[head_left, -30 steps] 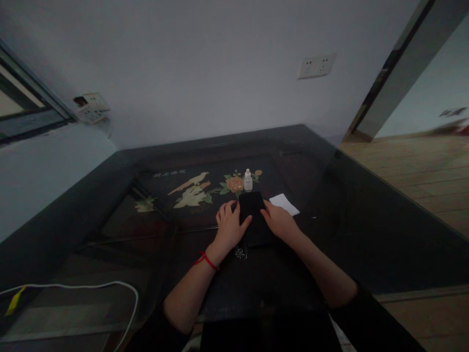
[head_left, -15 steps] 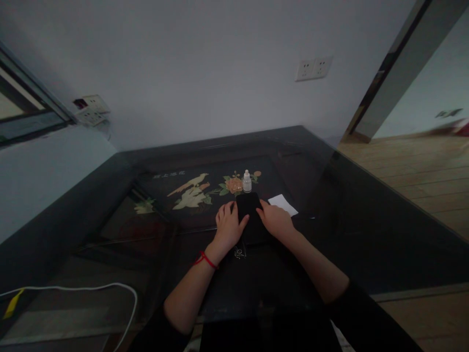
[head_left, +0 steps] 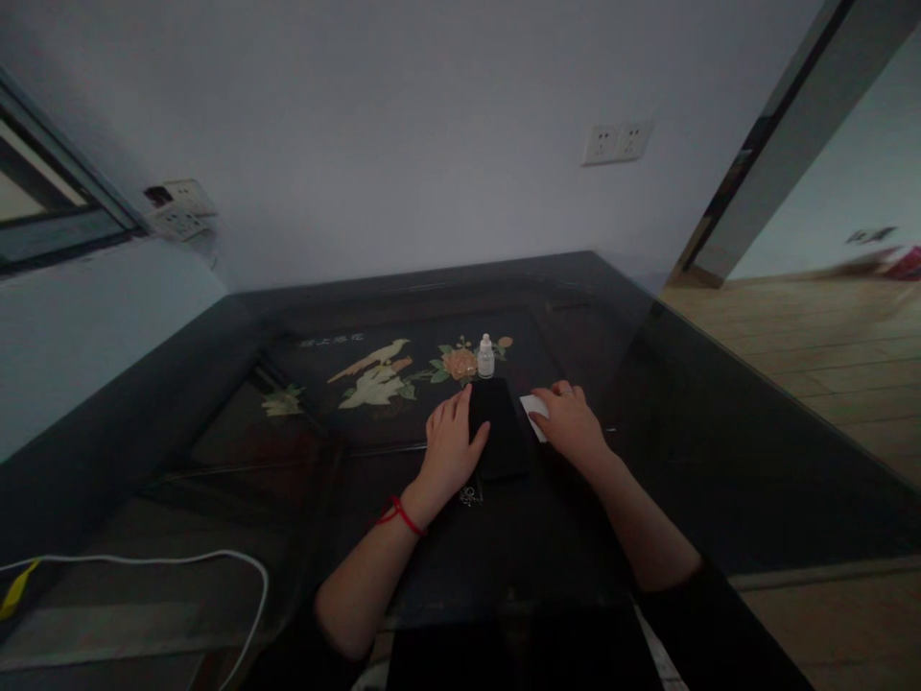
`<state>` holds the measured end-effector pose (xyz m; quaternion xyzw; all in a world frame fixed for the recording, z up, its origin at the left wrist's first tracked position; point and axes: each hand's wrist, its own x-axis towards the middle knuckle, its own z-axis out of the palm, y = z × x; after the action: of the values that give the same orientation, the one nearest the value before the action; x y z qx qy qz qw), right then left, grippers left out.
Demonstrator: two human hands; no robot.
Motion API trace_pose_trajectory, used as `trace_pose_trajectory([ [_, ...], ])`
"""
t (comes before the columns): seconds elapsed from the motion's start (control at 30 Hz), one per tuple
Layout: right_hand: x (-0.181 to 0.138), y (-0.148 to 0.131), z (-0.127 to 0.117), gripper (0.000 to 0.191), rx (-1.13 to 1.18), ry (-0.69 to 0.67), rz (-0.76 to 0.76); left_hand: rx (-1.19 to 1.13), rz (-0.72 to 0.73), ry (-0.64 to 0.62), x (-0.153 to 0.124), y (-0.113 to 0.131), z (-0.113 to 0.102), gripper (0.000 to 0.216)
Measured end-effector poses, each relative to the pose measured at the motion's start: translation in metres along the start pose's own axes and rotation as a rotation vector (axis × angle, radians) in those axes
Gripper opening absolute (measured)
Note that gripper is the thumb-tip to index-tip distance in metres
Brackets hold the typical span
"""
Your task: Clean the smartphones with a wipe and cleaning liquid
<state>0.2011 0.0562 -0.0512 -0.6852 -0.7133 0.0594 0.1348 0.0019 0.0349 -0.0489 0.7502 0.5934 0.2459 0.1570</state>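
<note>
A flat black rectangular object [head_left: 499,432] lies on the dark glass-topped table [head_left: 676,451]. My left hand [head_left: 450,449] rests on its left edge, thumb on top and fingers stretched along the side. My right hand [head_left: 572,422] lies to its right, covering most of a small white paper [head_left: 531,407], fingers bent down onto it. A small white dropper bottle [head_left: 486,356] stands just behind the black object. A red string bracelet [head_left: 400,512] is on my left wrist.
Small metal bits [head_left: 470,495] lie near my left wrist. A bird-and-flower picture [head_left: 381,369] shows under the glass. A white cable [head_left: 216,566] loops at the lower left. Wall sockets [head_left: 617,141] are on the back wall, and a wooden floor [head_left: 813,326] lies to the right.
My right hand left the black object and moved right onto the white paper. My left hand stayed on the object's left edge.
</note>
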Motion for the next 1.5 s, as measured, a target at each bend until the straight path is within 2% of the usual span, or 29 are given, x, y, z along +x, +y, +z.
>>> trace_pose_trajectory([
  [0.1,-0.003,-0.002,0.000,0.037,0.051,0.009,-0.007,0.007,-0.034,-0.042,-0.001,0.000,-0.001,0.065],
  [0.2,0.004,0.005,-0.011,0.039,0.143,0.046,0.007,-0.004,-0.044,-0.073,0.000,-0.001,0.000,0.067],
  [0.37,0.051,0.011,-0.027,0.036,0.383,0.048,-0.051,-0.029,-0.038,-0.067,0.002,-0.004,0.002,0.067],
  [0.5,0.090,-0.004,-0.010,0.038,0.549,-0.063,-0.112,-0.064,-0.052,-0.061,0.003,-0.004,0.002,0.066],
  [0.67,0.110,-0.020,0.019,0.044,0.622,-0.101,-0.157,-0.118,-0.065,-0.048,0.004,-0.007,0.004,0.065],
  [0.8,0.114,-0.021,0.029,0.034,0.625,-0.135,-0.186,-0.106,-0.062,-0.067,0.005,-0.009,0.006,0.061],
  [1.0,0.118,-0.016,0.034,0.035,0.628,-0.178,-0.165,-0.077,-0.050,-0.038,0.007,-0.012,0.006,0.060],
  [1.17,0.117,-0.017,0.032,0.029,0.696,-0.153,-0.137,-0.105,-0.047,-0.008,0.009,-0.013,0.005,0.056],
  [1.37,0.104,-0.009,0.009,0.038,0.856,-0.068,-0.085,-0.230,-0.029,0.075,0.010,-0.011,-0.002,0.048],
  [1.5,0.076,0.011,-0.017,0.017,0.950,0.028,-0.004,-0.404,-0.032,0.153,0.013,-0.010,-0.007,0.035],
])
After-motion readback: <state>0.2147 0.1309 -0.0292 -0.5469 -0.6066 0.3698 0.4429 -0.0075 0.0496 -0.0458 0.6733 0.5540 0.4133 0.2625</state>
